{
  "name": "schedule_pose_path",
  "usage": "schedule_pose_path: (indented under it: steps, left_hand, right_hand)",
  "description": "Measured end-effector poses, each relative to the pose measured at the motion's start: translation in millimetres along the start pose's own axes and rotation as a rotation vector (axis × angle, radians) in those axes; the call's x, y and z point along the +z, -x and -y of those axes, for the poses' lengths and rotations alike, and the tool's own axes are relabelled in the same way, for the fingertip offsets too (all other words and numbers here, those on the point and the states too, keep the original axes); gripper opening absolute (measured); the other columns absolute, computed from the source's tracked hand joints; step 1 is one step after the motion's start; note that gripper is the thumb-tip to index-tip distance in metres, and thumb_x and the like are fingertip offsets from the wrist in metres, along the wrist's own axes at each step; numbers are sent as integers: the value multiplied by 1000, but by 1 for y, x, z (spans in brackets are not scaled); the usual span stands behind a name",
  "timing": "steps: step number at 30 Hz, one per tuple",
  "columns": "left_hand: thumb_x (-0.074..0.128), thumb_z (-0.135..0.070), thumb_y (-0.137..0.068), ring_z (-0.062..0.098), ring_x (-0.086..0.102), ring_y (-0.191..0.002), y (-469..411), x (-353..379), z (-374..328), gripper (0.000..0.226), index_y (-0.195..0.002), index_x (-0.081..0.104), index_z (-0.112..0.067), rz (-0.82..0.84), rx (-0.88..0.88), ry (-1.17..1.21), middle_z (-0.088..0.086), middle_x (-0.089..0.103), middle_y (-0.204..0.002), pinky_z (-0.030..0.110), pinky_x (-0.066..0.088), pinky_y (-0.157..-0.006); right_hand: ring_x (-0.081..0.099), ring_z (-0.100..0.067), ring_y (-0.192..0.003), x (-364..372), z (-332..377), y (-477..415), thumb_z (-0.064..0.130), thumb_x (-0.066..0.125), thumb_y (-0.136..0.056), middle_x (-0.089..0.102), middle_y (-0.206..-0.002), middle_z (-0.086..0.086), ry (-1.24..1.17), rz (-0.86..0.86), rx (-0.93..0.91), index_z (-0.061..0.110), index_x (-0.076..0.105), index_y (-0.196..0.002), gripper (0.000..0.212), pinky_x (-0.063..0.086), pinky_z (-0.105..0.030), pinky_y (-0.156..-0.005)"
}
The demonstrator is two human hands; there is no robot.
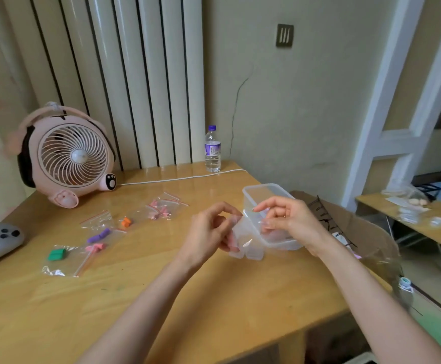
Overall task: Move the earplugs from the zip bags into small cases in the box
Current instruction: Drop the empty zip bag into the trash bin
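Left hand (208, 229): fingers curled in, opening narrow; thumb and forefinger pinch the top edge of a clear piece (243, 227) of plastic, held above the bench (161, 298) just left of the box.
Pink bit (231, 241): shows under the left hand's lower fingers, against the clear piece; too blurred to say whether it is an earplug.
Clear piece: whether it is a zip bag or the lid of a case cannot be told.
Right hand (287, 219): fingers curled; its lower fingers close on the right side of the clear piece, while thumb and forefinger reach left and nearly meet in the air.
Box (266, 189): clear plastic, open-topped, on the bench right behind the right hand, which covers part of its near wall.
Small cases (250, 252): clear, on the bench below both hands, touching the box's near corner.
Zip bags (95, 222): spread on the bench left of the hands, well apart from the box.
Earplugs: green (56, 254), purple (98, 235), orange (126, 222) and pink (158, 211) ones lie among the bags.
Fan (69, 156): pink, at the bench's far left corner, its white cable (182, 177) running right.
Water bottle (212, 149): upright at the far edge by the wall.
Cardboard carton (345, 224): beyond the bench's right edge, behind the right wrist.
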State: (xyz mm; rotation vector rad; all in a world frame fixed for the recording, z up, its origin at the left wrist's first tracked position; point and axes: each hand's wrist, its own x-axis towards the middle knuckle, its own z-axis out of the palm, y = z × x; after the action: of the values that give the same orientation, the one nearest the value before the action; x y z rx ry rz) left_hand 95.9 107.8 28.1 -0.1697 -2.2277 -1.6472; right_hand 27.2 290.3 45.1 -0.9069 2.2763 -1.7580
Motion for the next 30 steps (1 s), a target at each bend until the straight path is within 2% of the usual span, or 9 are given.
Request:
schedule_pose_path:
  steps: [4, 6, 9, 14, 17, 19, 23, 26, 30]
  left_hand:
    - [55, -9, -92, 13, 61, -49, 4, 21, -4, 12, -86, 63, -2, 40, 36, -96, -5, 63, -53, 27, 51, -49]
    - [56, -9, -91, 11, 63, -52, 4, 34, -4, 12, -83, 65, -7, -3, 68, -138, -8, 66, -59, 29, 52, -50]
    - [53, -11, -93, 12, 63, -56, 3, 54, -5, 13, -84, 62, -10, -65, 55, -106, -2, 69, -69, 26, 50, -52]
    - [50, -9, -92, 16, 65, -64, 17, 114, -23, 15, -82, 59, -16, 241, 112, -127, 0, 70, -74, 28, 52, -57]
    - [51, -7, -91, 15, 65, -66, 28, 159, -33, 16, -83, 58, -19, 379, 226, -154, -2, 69, -78, 24, 50, -58]
    - [53, -8, -91, 11, 63, -66, 35, 186, -34, 14, -85, 60, -18, 447, 294, -168, -1, 69, -80, 20, 49, -59]
    - [54, -6, -89, 13, 64, -71, 47, 225, -20, 12, -88, 61, -15, 576, 307, -172, 2, 70, -82, 34, 54, -69]
    - [54, -4, -88, 9, 64, -70, 53, 239, -7, 12, -89, 61, -14, 617, 316, -204, 1, 70, -81, 35, 55, -73]
    - [54, -8, -90, 3, 63, -72, 54, 242, 0, 11, -92, 62, -14, 635, 308, -249, -3, 70, -83, 33, 54, -75]
  right_hand:
    - [63, -3, -62, -22, -2, 23, -14, 64, -76, 59, -56, -2, 44, -59, 21, 9, 67, -87, 25, 49, -12, -70]
    - [64, -8, -59, -37, -3, 39, -14, 64, -76, 61, -61, -9, 56, -110, 39, 6, 67, -87, 24, 51, -15, -66]
    - [67, -13, -64, -63, -7, 69, -9, 62, -81, 69, -73, -13, 52, -221, 114, 5, 68, -90, 18, 52, -15, -60]
    - [62, -20, -65, -108, -28, 128, -1, 60, -85, 67, -75, -16, 98, -321, 238, 7, 69, -91, 13, 52, -27, -60]
    - [57, -19, -57, -131, -51, 166, -7, 56, -84, 64, -67, -13, 88, -376, 325, 2, 70, -90, 18, 49, -22, -52]
    - [59, -13, -54, -143, -71, 193, -9, 57, -83, 67, -65, -8, 63, -417, 406, 1, 70, -89, 18, 49, -18, -49]
    - [58, -15, -53, -154, -141, 238, -10, 61, -81, 66, -73, -15, 11, -522, 635, -1, 71, -87, 15, 49, -16, -47]
    - [52, -11, -40, -146, -209, 263, -11, 60, -82, 63, -59, -10, 83, -569, 877, -7, 71, -88, 14, 45, -17, -41]
    - [60, -17, -55, -123, -278, 284, -5, 56, -86, 65, -68, -10, 112, -525, 1080, -6, 70, -96, 17, 48, -21, -47]
